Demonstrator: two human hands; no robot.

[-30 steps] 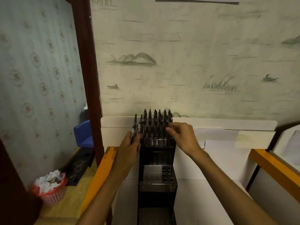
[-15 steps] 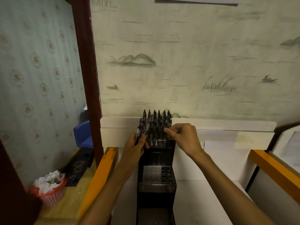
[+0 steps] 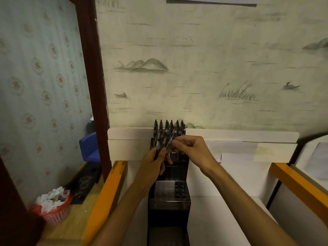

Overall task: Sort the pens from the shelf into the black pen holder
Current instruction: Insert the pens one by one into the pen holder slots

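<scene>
The left hand (image 3: 154, 163) holds a small bundle of pens (image 3: 164, 141), long axes tilted up toward the black pen holder (image 3: 169, 192). The right hand (image 3: 192, 150), just right of the holder's top tier, pinches one pen's upper end to draw it out.

We see dark pens (image 3: 169, 128) standing upright in the top tier of the tiered black pen holder (image 3: 168, 197), just beyond both hands; a few more lean tilted between the hands. Lower tiers sit below our wrists.
</scene>
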